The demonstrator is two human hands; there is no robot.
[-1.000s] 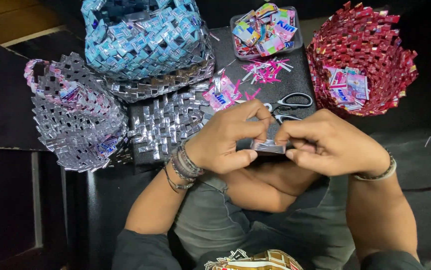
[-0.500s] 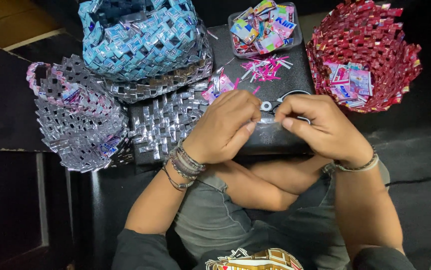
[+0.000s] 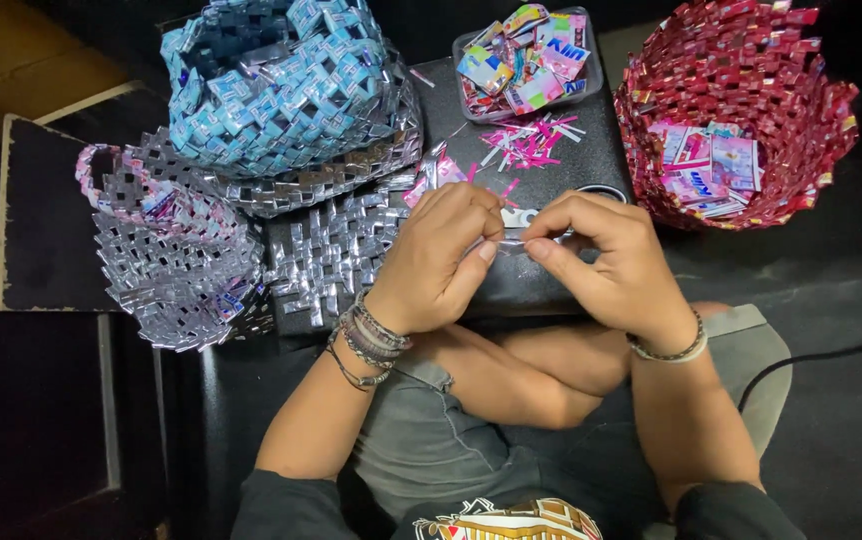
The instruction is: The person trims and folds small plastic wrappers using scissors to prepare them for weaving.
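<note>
Both hands meet over the middle of the black board (image 3: 551,285). The left hand (image 3: 443,262) and right hand (image 3: 601,258) pinch a small silvery wrapper strip (image 3: 513,240) between thumbs and fingertips. Folding goes best with edges aligned and creases pressed flat. A red basket (image 3: 741,100) stands at the far right corner.

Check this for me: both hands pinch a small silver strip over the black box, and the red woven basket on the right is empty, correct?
Not quite. The head view shows the red woven basket holds pink wrappers. The rest is right.
</note>
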